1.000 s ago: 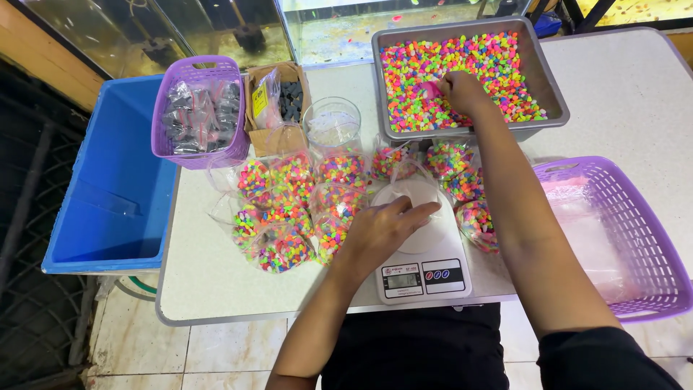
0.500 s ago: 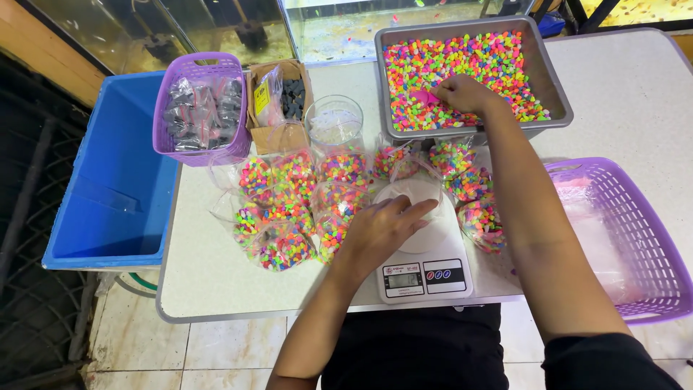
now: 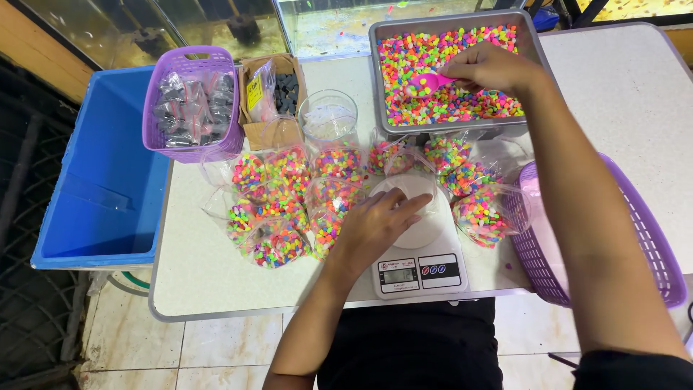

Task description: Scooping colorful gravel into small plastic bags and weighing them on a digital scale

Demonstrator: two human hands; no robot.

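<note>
The right hand point(image 3: 498, 68) is closed around the handle of a small pink scoop point(image 3: 426, 83), whose bowl, loaded with neon gravel, sits just above the gravel in the grey metal tray point(image 3: 530, 43) at the back of the surface point(image 3: 202, 274). The left hand point(image 3: 375, 227) rests palm down, fingers together, on a clear bag lying on the white plate of the digital kitchen scale point(image 3: 419, 271); whether it pinches the bag's mouth cannot be told.

Filled bags of gravel point(image 3: 278, 209) crowd the scale on both sides, touching one another.

Judgement: the scoop should travel level from tray to scale, as a tilt would spill gravel among the bags. The left hand should hold the bag mouth open without pressing on the plate, or the reading will be false.
</note>
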